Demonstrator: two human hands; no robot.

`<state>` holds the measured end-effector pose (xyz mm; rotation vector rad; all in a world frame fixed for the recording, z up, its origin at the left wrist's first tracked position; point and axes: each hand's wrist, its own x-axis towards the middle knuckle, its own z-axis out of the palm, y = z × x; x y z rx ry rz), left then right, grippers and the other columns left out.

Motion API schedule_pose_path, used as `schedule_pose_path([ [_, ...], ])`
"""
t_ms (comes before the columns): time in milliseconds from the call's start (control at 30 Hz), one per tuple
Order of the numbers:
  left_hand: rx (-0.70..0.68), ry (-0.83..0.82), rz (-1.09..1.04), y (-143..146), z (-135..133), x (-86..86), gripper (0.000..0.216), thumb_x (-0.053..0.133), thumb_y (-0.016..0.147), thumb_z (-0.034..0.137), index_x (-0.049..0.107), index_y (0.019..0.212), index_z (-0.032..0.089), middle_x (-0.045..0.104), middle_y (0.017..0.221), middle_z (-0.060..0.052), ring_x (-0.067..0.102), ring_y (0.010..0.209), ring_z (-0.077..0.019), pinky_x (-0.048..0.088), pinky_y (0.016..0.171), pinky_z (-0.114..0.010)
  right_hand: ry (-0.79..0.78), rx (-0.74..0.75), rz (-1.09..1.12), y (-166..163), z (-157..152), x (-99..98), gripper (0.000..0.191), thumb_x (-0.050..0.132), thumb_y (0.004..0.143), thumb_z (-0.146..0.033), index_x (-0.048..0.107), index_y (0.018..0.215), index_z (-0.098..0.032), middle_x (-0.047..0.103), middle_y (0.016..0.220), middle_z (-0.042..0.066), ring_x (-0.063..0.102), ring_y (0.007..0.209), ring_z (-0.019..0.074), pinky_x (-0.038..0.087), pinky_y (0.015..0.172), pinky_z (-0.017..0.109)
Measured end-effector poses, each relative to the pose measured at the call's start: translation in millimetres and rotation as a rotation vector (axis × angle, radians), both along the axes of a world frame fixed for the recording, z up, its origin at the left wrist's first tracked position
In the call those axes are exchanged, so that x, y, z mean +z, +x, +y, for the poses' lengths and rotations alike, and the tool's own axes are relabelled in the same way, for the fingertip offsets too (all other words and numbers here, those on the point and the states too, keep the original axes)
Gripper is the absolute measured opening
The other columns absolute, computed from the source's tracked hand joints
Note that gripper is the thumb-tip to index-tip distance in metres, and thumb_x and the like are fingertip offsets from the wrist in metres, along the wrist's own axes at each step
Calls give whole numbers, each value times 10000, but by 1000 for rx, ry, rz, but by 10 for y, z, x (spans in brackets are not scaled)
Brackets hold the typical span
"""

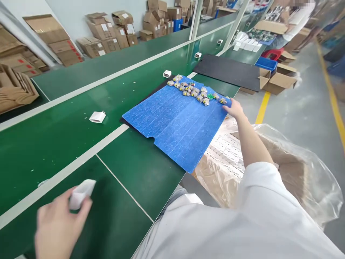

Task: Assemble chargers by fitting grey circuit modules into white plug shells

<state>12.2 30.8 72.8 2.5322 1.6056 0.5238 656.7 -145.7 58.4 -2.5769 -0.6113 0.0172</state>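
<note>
My left hand [60,219] is at the lower left above the green bench, pinching a small white plastic housing [81,194] between thumb and fingers; both are a little blurred. On the right, my right hand [234,108] rests at the right edge of a blue sheet [172,122], its fingers curled in. Whether anything lies between those fingertips is hidden. Just beside them sits a small electronic assembly [222,100] with grey and yellow parts. Several more such assemblies [194,92] lie grouped along the sheet's far side, with a green circuit board [210,96] among them.
A similar white housing [97,117] lies on the green conveyor belt [67,104], with several others farther along. To my right stands a plastic-lined carton [291,162] holding rows of white pieces [225,153]. A black mat [229,72] lies beyond. Another person [293,28] works farther down the line.
</note>
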Motion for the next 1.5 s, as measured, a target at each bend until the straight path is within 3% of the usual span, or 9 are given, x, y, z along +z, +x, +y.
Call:
schedule_pose_path([
  [100, -40, -5, -4, 139, -95, -294, 416, 458, 846, 567, 655, 1106, 308, 711, 945, -85, 638, 990, -415, 577, 776, -562, -30, 2, 53, -52, 152, -56, 601, 639, 858, -317, 517, 1419, -142, 489, 1544, 238, 385, 1464, 379, 284, 1193, 611],
  [233, -78, -10, 2, 175, -13, -461, 396, 472, 870, 509, 622, 1076, 206, 703, 1070, -144, 639, 1039, -385, 568, 855, -512, 139, -241, 86, -109, 374, 2, 434, 624, 851, -273, 608, 1263, -136, 487, 1504, 259, 382, 1454, 403, 266, 1183, 631],
  [400, 35, -141, -79, 53, 102, -529, 332, 533, 819, 478, 549, 1019, 214, 663, 1155, -155, 675, 1060, -361, 572, 845, -472, 307, -252, 166, -398, 795, 135, 329, 482, 943, -367, 532, 1210, -182, 548, 1372, 260, 546, 1288, 333, 486, 999, 500],
  [500, 166, -182, -271, 36, 81, -594, 337, 604, 791, 433, 497, 1034, 224, 662, 1231, -159, 699, 1083, -328, 577, 869, -440, 562, 10, 322, -1043, 1201, 134, 279, 416, 967, -397, 434, 1213, -268, 593, 1338, 170, 634, 1116, 204, 534, 842, 339],
  [600, 210, -135, -466, 38, 86, -721, 337, 641, 800, 352, 448, 1047, 231, 684, 1171, -145, 722, 1011, -270, 585, 844, -400, 855, 490, 689, -2066, 1490, 119, 429, 689, 813, -505, 450, 1116, -318, 673, 1115, 72, 655, 883, 183, 526, 721, 316],
  [767, 69, -31, -605, -52, 156, -941, 322, 632, 850, 263, 344, 993, 259, 678, 1113, -107, 710, 1002, -214, 586, 850, -377, 557, 1064, 1081, -3737, 1584, 67, 543, 860, 668, -549, 615, 1059, -265, 646, 827, 9, 539, 596, 140, 481, 514, 303],
  [900, -94, 24, -551, -97, 162, -989, 317, 607, 897, 259, 411, 1146, 237, 643, 1157, -109, 678, 1087, -223, 571, 919, -393, 458, 1149, 1307, -4395, 1617, -168, 595, 865, 650, -599, 603, 1049, -243, 654, 856, 10, 534, 620, 129, 460, 431, 262],
  [1133, -129, 26, -393, -22, 81, -1000, 464, 624, 950, 479, 473, 1309, 227, 606, 1207, -115, 649, 1113, -252, 561, 927, -402, 408, 1117, 1367, -4513, 1589, -483, 555, 873, 660, -579, 512, 924, -250, 616, 800, -18, 559, 666, 139, 498, 409, 246],
  [1500, -158, 36, -412, 25, 40, -985, 482, 526, 988, 573, 497, 1319, 223, 581, 1198, -129, 633, 1123, -263, 559, 937, -413, 385, 1096, 1253, -4511, 1513, -408, 480, 831, 699, -544, 519, 929, -261, 676, 871, 7, 606, 751, 180, 530, 417, 267],
])
